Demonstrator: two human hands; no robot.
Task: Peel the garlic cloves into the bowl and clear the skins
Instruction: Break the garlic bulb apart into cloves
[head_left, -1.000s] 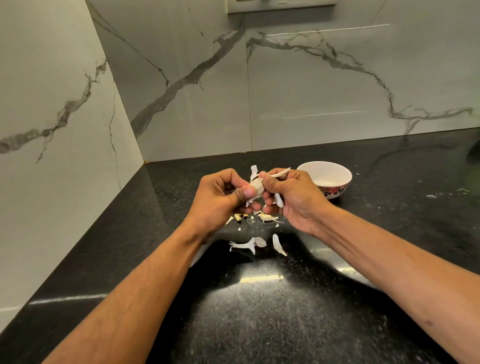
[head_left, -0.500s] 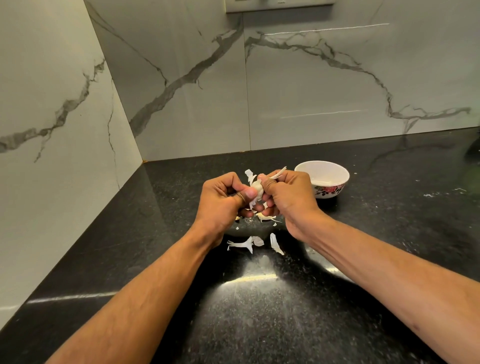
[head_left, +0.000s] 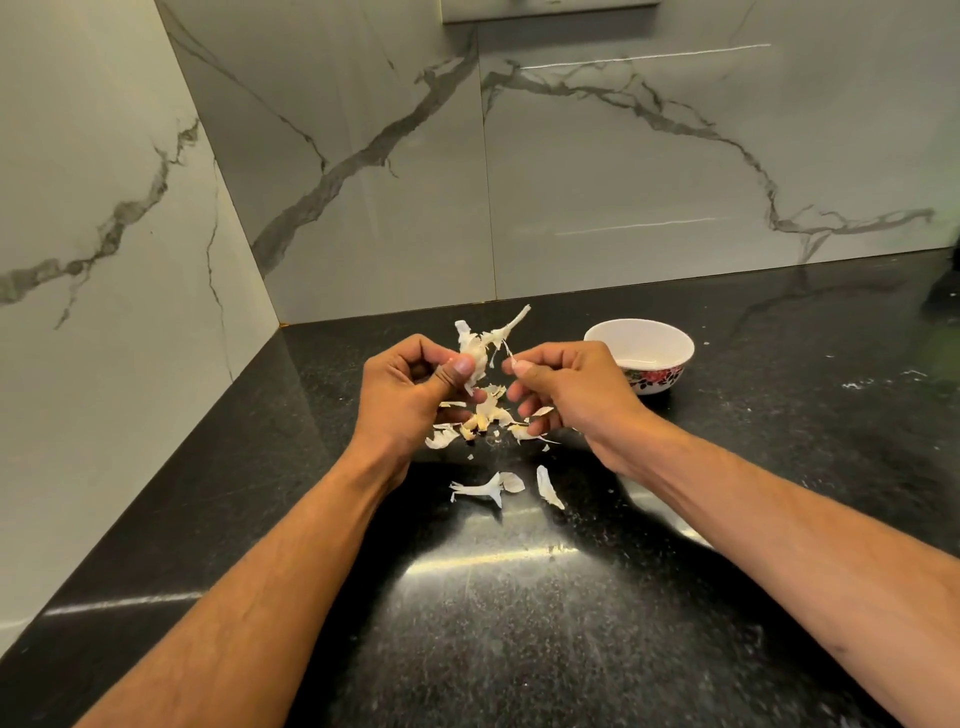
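My left hand (head_left: 410, 395) grips a garlic clove (head_left: 475, 353) between thumb and fingers, with white papery skin sticking up from it. A thin strip of that skin (head_left: 506, 351) is pinched between the thumb and forefinger of my right hand (head_left: 566, 387), which sits a little to the right of the clove. Loose garlic skins (head_left: 493, 486) and a few small cloves (head_left: 480, 421) lie on the black countertop (head_left: 519, 623) under and in front of my hands. The white bowl (head_left: 641, 353) with a flower pattern stands just right of my right hand.
Marble-look walls close the counter at the back and left, meeting in a corner (head_left: 283, 322). The dark speckled counter stretches right past the bowl. White specks (head_left: 883, 379) dot the surface at far right.
My hands were pressed together on the clove; now the right hand has pulled away to the right, tearing a strip of skin off. More cloves and skins under the hands are uncovered.
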